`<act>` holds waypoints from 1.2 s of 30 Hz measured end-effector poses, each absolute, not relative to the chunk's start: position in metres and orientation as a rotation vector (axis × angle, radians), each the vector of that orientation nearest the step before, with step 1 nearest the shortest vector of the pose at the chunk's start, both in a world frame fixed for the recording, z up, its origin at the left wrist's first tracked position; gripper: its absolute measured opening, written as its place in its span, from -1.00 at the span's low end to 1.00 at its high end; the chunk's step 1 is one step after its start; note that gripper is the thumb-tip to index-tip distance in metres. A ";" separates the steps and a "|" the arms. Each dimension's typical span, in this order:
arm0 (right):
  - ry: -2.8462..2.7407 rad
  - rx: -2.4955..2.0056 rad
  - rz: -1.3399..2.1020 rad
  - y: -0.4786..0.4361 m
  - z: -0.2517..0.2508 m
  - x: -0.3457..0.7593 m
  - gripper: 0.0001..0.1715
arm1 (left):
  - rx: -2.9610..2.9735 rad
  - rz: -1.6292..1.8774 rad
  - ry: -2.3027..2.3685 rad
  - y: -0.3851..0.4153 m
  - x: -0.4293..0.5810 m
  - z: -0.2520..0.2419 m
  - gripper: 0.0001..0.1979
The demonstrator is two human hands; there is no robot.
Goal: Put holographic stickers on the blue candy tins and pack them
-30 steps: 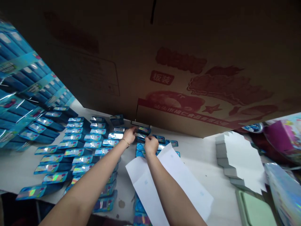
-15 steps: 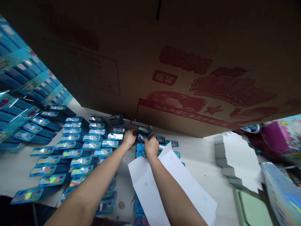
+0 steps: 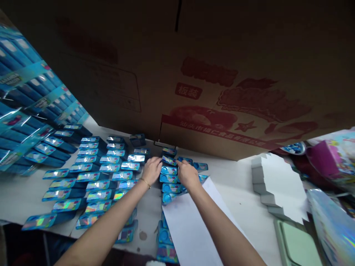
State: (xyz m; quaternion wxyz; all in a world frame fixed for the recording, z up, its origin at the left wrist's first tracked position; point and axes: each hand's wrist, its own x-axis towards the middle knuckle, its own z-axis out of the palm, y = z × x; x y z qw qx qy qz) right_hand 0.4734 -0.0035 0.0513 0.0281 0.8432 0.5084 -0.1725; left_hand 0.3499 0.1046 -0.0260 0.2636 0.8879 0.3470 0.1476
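Note:
My left hand [image 3: 152, 170] and my right hand [image 3: 188, 173] meet in front of the carton, fingers curled in at opposite ends of a small, slightly tilted blue box [image 3: 169, 160]. Exactly how the fingertips grip it is partly hidden. Just below it runs a column of similar blue boxes [image 3: 169, 178], with more beside and beyond my right hand. Folded white paper [image 3: 191, 229] lies beneath my right forearm, covering part of that column. Left of my left hand stand rows of blue boxes [image 3: 109, 168] with shiny printed tops.
A large brown carton [image 3: 133, 122] with red print walls off the back. Wrapped stacks of blue boxes [image 3: 36, 99] rise at the left. To the right are a stack of white card pieces [image 3: 280, 184], a pale green case [image 3: 298, 242] and a purple package [image 3: 324, 159].
My left hand has shifted slightly left and down, and my right hand a little right. The white paper has moved right, uncovering more blue boxes. The camera view has shifted slightly.

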 end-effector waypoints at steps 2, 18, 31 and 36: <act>1.824 2.559 -0.436 -0.033 0.067 0.477 -0.64 | 2.501 0.418 0.793 0.095 0.349 -0.022 -0.63; 2.725 2.384 0.615 -0.154 0.062 0.487 -0.63 | 1.204 -0.325 0.399 0.017 0.366 0.050 -0.55; 2.781 2.112 -0.020 -0.197 0.057 0.492 -0.60 | 1.283 -0.109 0.497 -0.018 0.415 0.026 -0.71; 2.440 2.498 -0.193 -0.188 0.064 0.521 -0.57 | 1.589 0.083 0.544 -0.028 0.417 0.017 -0.78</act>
